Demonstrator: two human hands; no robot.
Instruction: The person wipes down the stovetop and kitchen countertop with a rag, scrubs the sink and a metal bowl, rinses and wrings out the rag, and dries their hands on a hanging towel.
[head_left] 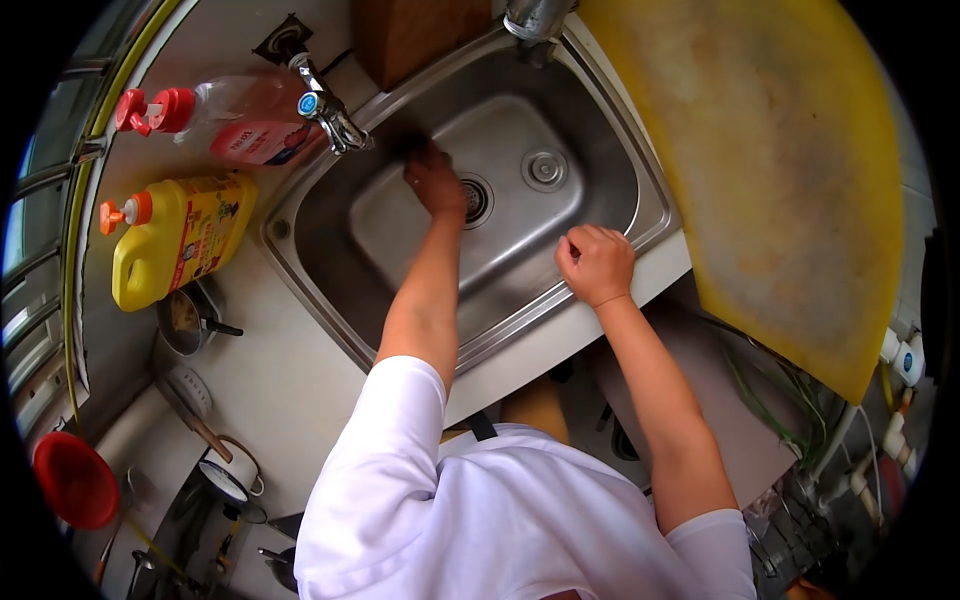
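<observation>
My left hand [436, 183] reaches into the stainless steel sink [510, 262], low by its back-left wall. Its fingers are blurred and pressed around a dark thing [412, 146] whose kind I cannot make out. Just right of that hand lies the drain hole [476, 200]. A round metal drain strainer [545, 170] rests on the sink floor farther right. My right hand [597, 262] is closed in a fist at the sink's front-right rim, with nothing visible in it.
A chrome tap [335, 120] juts over the sink's left corner. Beside it stand a clear soap bottle [255, 120] and a yellow pump jug [195, 235]. A small pan [183, 318] sits at the left. A large yellow-edged board [770, 160] occupies the right.
</observation>
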